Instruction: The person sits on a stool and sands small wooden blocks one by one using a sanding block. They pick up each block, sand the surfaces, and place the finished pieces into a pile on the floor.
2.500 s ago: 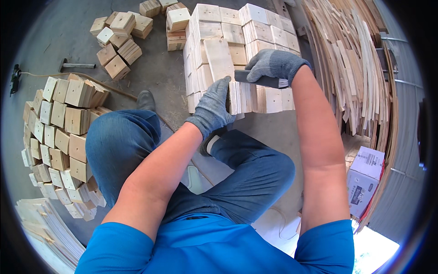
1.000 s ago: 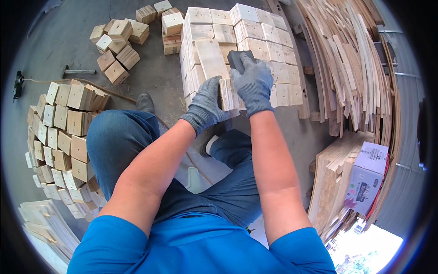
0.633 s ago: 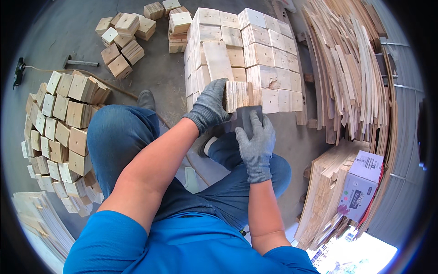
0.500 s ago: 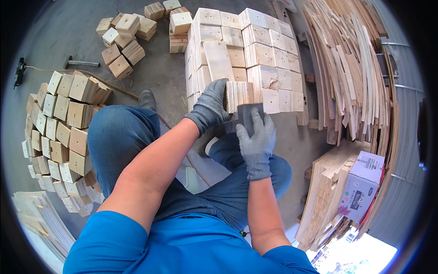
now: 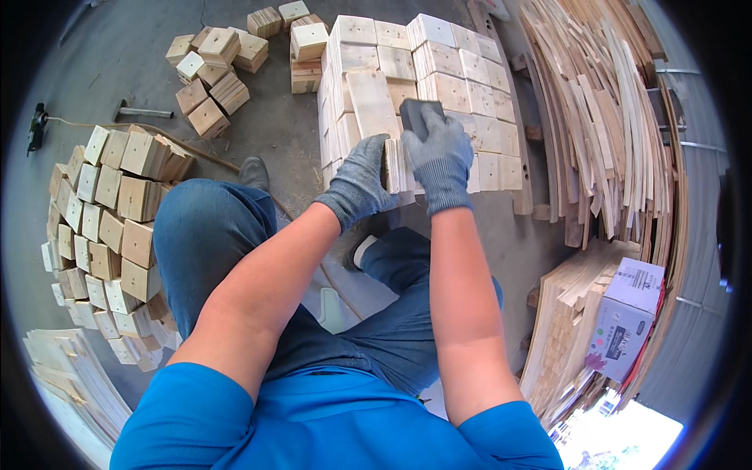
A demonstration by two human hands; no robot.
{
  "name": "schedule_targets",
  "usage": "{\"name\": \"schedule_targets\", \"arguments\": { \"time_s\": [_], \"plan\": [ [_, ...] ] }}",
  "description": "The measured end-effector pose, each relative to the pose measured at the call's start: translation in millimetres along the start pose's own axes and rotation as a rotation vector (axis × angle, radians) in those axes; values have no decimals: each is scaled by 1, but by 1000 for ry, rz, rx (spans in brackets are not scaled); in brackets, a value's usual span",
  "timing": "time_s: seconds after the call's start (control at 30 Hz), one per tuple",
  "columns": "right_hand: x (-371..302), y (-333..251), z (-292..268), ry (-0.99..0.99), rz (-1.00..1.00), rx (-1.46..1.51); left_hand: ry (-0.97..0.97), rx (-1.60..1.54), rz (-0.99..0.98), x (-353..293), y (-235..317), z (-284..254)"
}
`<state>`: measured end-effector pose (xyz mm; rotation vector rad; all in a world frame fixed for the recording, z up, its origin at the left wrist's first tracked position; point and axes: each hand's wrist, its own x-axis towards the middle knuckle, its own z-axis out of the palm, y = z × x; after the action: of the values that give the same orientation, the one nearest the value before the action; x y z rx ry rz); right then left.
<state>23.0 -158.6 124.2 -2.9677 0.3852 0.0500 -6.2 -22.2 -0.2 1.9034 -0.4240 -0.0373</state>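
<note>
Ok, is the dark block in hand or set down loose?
In hand: the right hand has its fingers over the dark block. Whether the block touches the wood pieces is hidden.

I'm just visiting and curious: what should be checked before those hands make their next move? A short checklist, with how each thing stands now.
1. Gloves on both hands: ok, grey ones.
2. Left hand against the block: ok, at its left side.
3. Pad in the right hand: ok, the fingers lie over it.
4. Pad's underside in good shape: cannot tell, it faces away.
5. Cord clear of the feet: not ok, I'd say; it runs right by the left shoe.
6. Hammer out of the way: ok, on the floor far to the left.
</note>
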Motion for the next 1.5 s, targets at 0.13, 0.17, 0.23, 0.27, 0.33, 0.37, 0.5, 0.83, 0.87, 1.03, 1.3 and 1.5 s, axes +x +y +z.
{"name": "schedule_targets", "arguments": {
  "time_s": [0.13,0.17,0.23,0.27,0.33,0.37,0.5,0.83,0.87,1.03,1.3,1.5],
  "plan": [
    [-73,22,9,141,-62,53,6,2,1,2,-8,0],
    [-92,24,8,122,-45,83,13,10,10,2,-10,0],
    [-132,37,11,141,-55,58,15,20,32,1,-9,2],
    [-146,43,15,149,-59,50,2,15,19,2,-8,1],
    [-165,49,19,101,-33,37,-25,4,-7,3,-7,1],
    [-169,51,21,78,-19,31,-10,16,-7,2,-7,2],
    [-162,62,38,244,-46,151,-12,0,-20,5,-6,3],
    [-178,72,13,20,39,102,5,21,-13,-1,-12,6],
    [-180,74,11,62,19,128,1,38,-12,0,-11,6],
    [-154,67,-11,211,-52,125,-48,-10,-57,2,-2,-1],
    [-26,31,-3,130,-137,6,34,70,36,0,-9,7],
    [46,9,-23,-5,-141,-148,-21,77,-10,4,1,2]
  ]
}}
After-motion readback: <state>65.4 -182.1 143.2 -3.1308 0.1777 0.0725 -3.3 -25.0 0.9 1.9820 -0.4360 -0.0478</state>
